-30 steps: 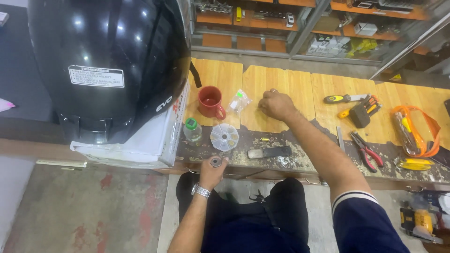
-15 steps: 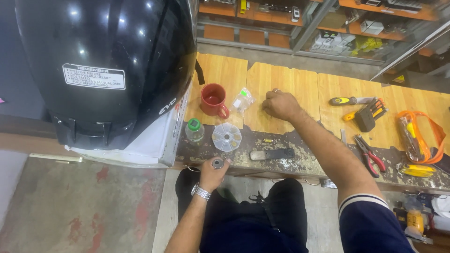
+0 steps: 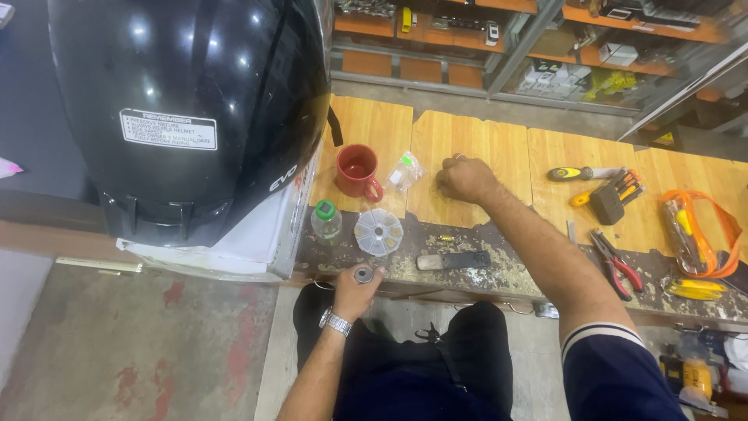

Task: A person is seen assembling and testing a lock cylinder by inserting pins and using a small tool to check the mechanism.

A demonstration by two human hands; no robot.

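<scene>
1. Since the earlier frame, both hands hold their places.
2. Head view: the left hand point(image 3: 354, 292) pinches a small round metal part point(image 3: 363, 274) at the tabletop point(image 3: 460, 140) edge, near the round clear organizer point(image 3: 379, 231).
3. The right hand point(image 3: 465, 179) rests clenched on the wood, beside a small plastic bag point(image 3: 405, 171).

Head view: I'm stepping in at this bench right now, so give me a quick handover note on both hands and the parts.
Left hand: at the bench's front edge, pinching a small round metal part.
Right hand: closed, knuckles down on the wooden bench top; whether it holds anything cannot be told.
Nearby: round clear parts organiser, green-capped bottle, red mug, small plastic bag, dark flat tool.
Done: part picked up. Left: cannot tell.
</scene>
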